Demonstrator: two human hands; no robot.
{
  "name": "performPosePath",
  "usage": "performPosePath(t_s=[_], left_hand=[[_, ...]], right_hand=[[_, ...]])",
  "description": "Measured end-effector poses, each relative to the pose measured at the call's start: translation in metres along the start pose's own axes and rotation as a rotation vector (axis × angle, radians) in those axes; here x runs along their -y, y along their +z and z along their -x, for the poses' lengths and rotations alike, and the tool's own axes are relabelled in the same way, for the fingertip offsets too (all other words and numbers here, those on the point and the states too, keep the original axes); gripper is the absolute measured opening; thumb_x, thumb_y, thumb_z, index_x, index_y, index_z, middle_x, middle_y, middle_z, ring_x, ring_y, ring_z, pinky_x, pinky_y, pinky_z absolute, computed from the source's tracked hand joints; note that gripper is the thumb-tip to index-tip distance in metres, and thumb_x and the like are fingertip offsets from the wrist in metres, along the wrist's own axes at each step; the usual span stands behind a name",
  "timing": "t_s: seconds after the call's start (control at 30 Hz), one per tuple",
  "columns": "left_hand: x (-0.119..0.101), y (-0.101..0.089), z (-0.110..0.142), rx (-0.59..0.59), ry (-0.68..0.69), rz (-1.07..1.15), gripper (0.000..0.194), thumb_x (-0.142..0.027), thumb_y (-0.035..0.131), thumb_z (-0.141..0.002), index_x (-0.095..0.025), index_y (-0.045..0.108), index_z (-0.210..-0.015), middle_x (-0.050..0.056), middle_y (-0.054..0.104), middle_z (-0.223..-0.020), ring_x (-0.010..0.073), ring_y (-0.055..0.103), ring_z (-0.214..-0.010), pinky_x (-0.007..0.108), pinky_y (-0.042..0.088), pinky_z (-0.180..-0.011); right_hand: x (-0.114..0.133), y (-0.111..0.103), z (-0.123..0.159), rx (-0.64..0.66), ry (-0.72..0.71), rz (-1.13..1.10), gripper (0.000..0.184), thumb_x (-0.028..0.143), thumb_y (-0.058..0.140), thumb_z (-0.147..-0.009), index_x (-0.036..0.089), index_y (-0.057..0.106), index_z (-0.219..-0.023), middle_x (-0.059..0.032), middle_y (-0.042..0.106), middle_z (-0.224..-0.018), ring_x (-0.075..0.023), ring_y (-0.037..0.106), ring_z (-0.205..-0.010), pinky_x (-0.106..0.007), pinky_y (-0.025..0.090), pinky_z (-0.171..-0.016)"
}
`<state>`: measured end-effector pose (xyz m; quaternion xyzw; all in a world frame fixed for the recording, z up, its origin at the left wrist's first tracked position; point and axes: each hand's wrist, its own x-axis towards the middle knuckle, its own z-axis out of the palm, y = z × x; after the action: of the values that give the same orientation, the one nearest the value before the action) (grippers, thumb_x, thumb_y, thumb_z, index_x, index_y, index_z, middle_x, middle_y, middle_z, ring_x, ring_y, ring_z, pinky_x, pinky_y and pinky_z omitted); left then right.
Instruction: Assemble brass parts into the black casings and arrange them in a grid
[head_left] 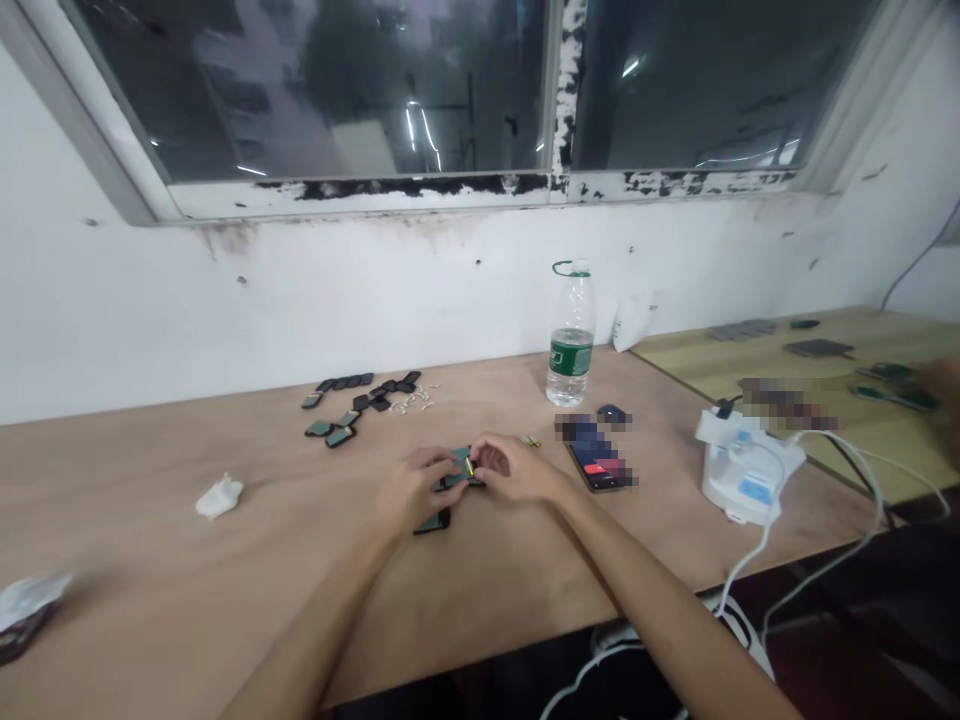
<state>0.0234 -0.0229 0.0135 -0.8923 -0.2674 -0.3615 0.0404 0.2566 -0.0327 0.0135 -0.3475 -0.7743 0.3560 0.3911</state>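
Note:
Close together over the table, both hands work on a small dark rectangular device (460, 468) with a grey-green face and a shiny gold strip near its right end. My left hand (416, 487) grips the device from the left, fingers bent around it. At its right end, my right hand (510, 470) has thumb and fingertips pinched beside the gold strip; what lies between them is hidden. A similar dark piece (433, 522) rests just below my left hand. To the right of my right hand lie small gold-coloured pieces (532, 441).
Behind the hands lie several dark rectangular pieces (340, 436) and small white bits (411, 402). A water bottle (570, 365), phone (598, 455), dark mouse-shaped object (613, 413) and white cabled device (742, 475) stand right. Crumpled tissue (219, 496) lies left. The table's front edge is near.

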Motion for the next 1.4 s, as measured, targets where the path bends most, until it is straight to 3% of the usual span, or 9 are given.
performPosePath(t_s=[0.5,0.63,0.8,1.0,1.13,1.23,1.4], left_hand=[[-0.001,0.003,0.001,0.063,-0.055,0.05,0.012,-0.027,0.068,-0.091,-0.023,0.077,-0.086,0.005,0.077,-0.101,0.0201,0.074,-0.086,0.031,0.06,-0.08],[0.001,0.004,0.002,0.055,-0.085,0.054,0.012,-0.03,0.069,-0.091,-0.024,0.077,-0.085,0.004,0.078,-0.102,0.0193,0.074,-0.086,0.03,0.061,-0.081],[0.001,0.006,0.002,0.086,-0.078,0.066,0.011,-0.029,0.068,-0.092,-0.026,0.078,-0.089,0.004,0.078,-0.103,0.0195,0.074,-0.089,0.03,0.061,-0.081],[0.004,0.009,0.006,0.091,-0.075,0.03,0.01,-0.031,0.071,-0.091,-0.024,0.078,-0.087,0.006,0.077,-0.101,0.0204,0.074,-0.087,0.031,0.06,-0.082],[0.003,0.011,0.009,0.106,-0.109,0.068,0.01,-0.032,0.073,-0.089,-0.024,0.078,-0.085,0.005,0.077,-0.099,0.0207,0.074,-0.085,0.031,0.059,-0.081],[-0.003,0.013,0.009,0.168,-0.102,0.084,0.009,-0.032,0.077,-0.086,-0.023,0.078,-0.085,0.005,0.078,-0.098,0.022,0.074,-0.088,0.032,0.057,-0.08],[-0.014,0.011,0.002,0.351,-0.028,0.08,0.012,-0.034,0.081,-0.083,-0.024,0.076,-0.085,0.003,0.079,-0.094,0.0239,0.073,-0.089,0.037,0.052,-0.085]], right_hand=[[0.003,0.001,0.0,0.044,-0.066,0.023,0.017,0.016,0.065,-0.082,0.021,0.052,-0.09,0.0029,0.054,-0.08,-0.0132,0.05,-0.07,-0.023,0.042,-0.064],[0.002,0.001,0.0,-0.018,-0.121,0.049,0.017,0.017,0.067,-0.083,0.021,0.056,-0.095,-0.001,0.057,-0.094,-0.0144,0.053,-0.077,-0.025,0.045,-0.07],[-0.002,0.0,-0.001,0.007,-0.088,0.015,0.023,0.017,0.07,-0.082,0.02,0.062,-0.104,-0.0015,0.062,-0.091,-0.0155,0.057,-0.076,-0.027,0.047,-0.068],[-0.002,-0.004,-0.004,0.011,-0.048,-0.008,0.014,0.024,0.077,-0.079,0.019,0.069,-0.089,-0.0027,0.068,-0.089,-0.0158,0.061,-0.077,-0.027,0.049,-0.069],[-0.008,-0.018,-0.006,-0.122,-0.005,-0.068,0.021,0.035,0.078,-0.081,0.017,0.073,-0.09,-0.0033,0.073,-0.083,-0.0167,0.063,-0.075,-0.028,0.051,-0.07],[-0.017,-0.033,-0.006,-0.297,0.011,0.066,0.016,0.031,0.074,-0.084,0.017,0.076,-0.092,-0.0056,0.077,-0.088,-0.0174,0.065,-0.076,-0.029,0.05,-0.07],[-0.034,-0.038,-0.006,-0.243,0.066,0.353,0.011,0.016,0.07,-0.083,0.018,0.08,-0.089,-0.0065,0.079,-0.089,-0.0193,0.068,-0.08,-0.03,0.051,-0.076]])
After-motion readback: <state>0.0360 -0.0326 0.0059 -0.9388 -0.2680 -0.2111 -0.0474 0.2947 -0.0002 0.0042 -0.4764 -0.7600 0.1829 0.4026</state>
